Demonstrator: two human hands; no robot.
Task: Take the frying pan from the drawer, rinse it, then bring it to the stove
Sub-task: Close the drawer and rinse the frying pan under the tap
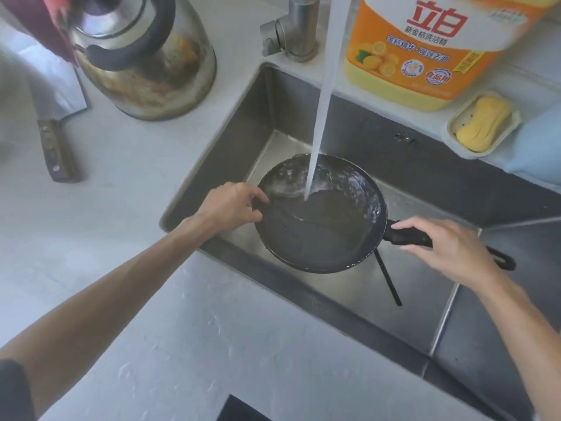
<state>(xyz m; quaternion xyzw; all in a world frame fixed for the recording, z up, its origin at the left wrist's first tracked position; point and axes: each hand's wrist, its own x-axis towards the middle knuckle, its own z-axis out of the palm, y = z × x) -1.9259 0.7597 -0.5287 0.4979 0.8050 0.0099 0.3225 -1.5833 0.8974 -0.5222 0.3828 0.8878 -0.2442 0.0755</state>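
Observation:
A black frying pan is held over the steel sink. A stream of water falls from the tap into the pan's upper half and splashes white along its rim. My left hand pinches the pan's left rim. My right hand is wrapped on the black handle, whose looped end sticks out past my wrist. Water pools inside the pan.
A stained metal kettle and a cleaver lie on the white counter at left. A large yellow detergent bottle and a soap dish with yellow soap stand behind the sink. A dark stove edge shows at the bottom.

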